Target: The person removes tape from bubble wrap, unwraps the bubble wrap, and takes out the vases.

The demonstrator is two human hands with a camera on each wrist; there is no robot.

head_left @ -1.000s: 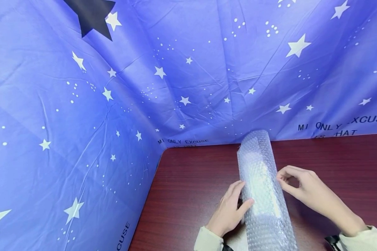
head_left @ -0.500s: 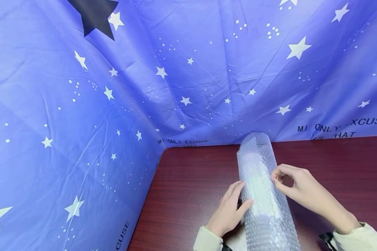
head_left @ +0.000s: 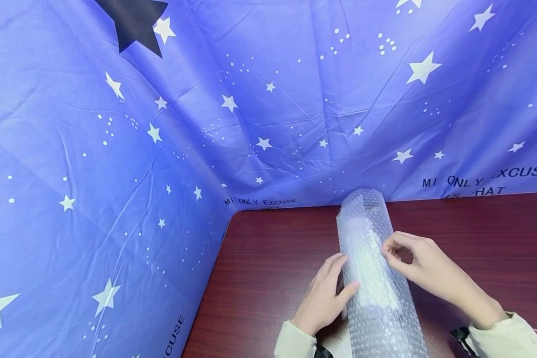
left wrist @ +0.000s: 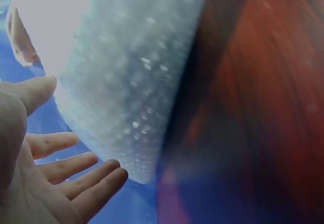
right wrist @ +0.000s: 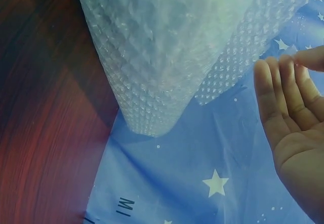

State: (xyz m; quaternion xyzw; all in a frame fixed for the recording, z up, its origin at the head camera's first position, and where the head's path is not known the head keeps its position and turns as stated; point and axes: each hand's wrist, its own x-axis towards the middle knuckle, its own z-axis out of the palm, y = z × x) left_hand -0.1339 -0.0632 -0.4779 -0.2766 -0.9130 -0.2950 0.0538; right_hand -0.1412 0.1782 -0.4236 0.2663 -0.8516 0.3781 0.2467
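Note:
A bundle of clear bubble wrap point(head_left: 371, 278) lies lengthwise on the dark red table, its far end close to the backdrop. What is inside it is hidden. My left hand point(head_left: 324, 296) rests against its left side, fingers loosely extended and thumb on top. In the left wrist view that hand point(left wrist: 61, 168) shows spread, relaxed fingers beside the wrap. My right hand point(head_left: 422, 258) pinches the wrap's loose edge between thumb and fingertips, over the upper right side. A loose flap of the bubble wrap point(right wrist: 235, 57) stands away from the bundle in the right wrist view.
A blue cloth backdrop point(head_left: 268, 114) with white stars and printed words rises behind and to the left of the table point(head_left: 268, 258). A whitish flat piece point(head_left: 338, 343) shows under the bundle near the front.
My right hand has moved a little leftward, from beside the bundle to over its top right, with the pinched edge. The left hand stays nearly where it was.

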